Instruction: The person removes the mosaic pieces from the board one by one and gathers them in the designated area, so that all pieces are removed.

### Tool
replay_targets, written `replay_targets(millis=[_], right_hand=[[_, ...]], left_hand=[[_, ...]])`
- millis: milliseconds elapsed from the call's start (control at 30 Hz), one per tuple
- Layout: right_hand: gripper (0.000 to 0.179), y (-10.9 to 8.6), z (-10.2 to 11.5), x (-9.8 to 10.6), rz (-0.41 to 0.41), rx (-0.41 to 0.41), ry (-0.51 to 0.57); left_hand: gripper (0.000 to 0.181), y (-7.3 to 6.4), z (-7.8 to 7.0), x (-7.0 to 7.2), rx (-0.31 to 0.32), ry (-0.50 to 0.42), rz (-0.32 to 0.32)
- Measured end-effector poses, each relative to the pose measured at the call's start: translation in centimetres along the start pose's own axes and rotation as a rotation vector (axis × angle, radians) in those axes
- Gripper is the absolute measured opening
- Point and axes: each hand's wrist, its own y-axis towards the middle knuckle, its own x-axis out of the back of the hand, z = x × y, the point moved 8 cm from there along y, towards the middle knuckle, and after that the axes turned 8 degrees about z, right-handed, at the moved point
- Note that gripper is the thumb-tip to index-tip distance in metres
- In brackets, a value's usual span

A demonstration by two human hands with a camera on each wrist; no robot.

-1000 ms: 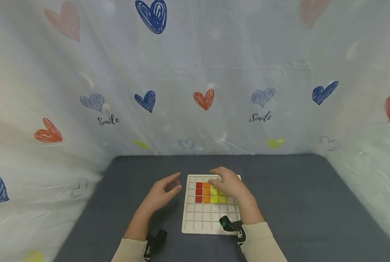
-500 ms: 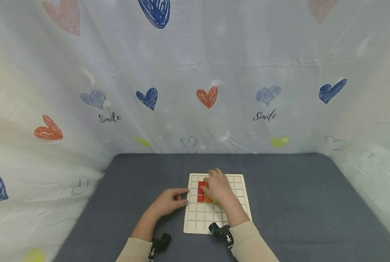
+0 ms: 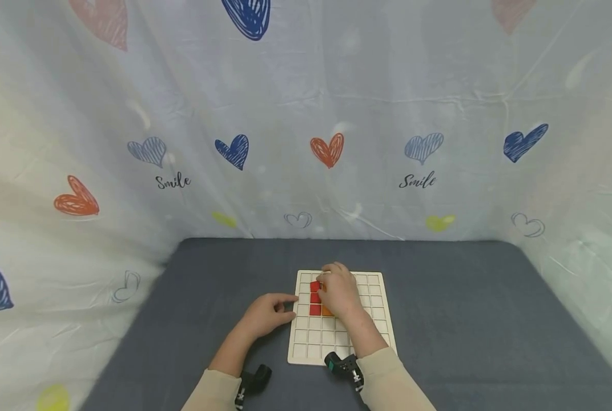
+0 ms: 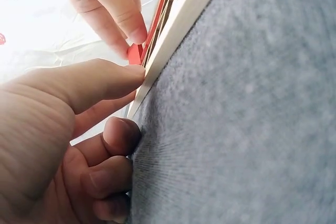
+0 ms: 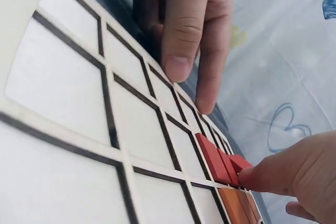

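A pale wooden grid board (image 3: 316,338) lies on the dark table, bearing red tiles (image 3: 315,309) and orange tiles (image 3: 327,311) in its squares. My right hand (image 3: 341,294) is over the coloured tiles. Its thumb and a finger pinch the far red tile (image 4: 135,53), which tilts up out of its square. My left hand (image 3: 266,315) rests at the board's left edge. Its extended thumb and index finger touch the rim at two spots, and the other fingers curl against the cloth, as the left wrist view shows. The yellow tiles are hidden behind my right hand.
Grey-blue cloth covers the table (image 3: 455,319) around the board. A pale curtain (image 3: 367,85) printed with hearts hangs behind the table and at both sides. A black wrist camera (image 3: 341,363) on my right arm sits above the board's near edge.
My left hand has come right to the board's edge. My right hand has shifted left from over the yellow tiles to the red column, and the far red tile is now tipped up.
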Motion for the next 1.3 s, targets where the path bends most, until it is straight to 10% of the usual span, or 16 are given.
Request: replay_targets(millis=[1300], right_hand=[[0.039,-5.6,-8.6,11.9,-0.080,-0.148,0.341]], left_hand=[[0.040,-0.2,-0.4,-0.5,-0.002,0.037,0.059]])
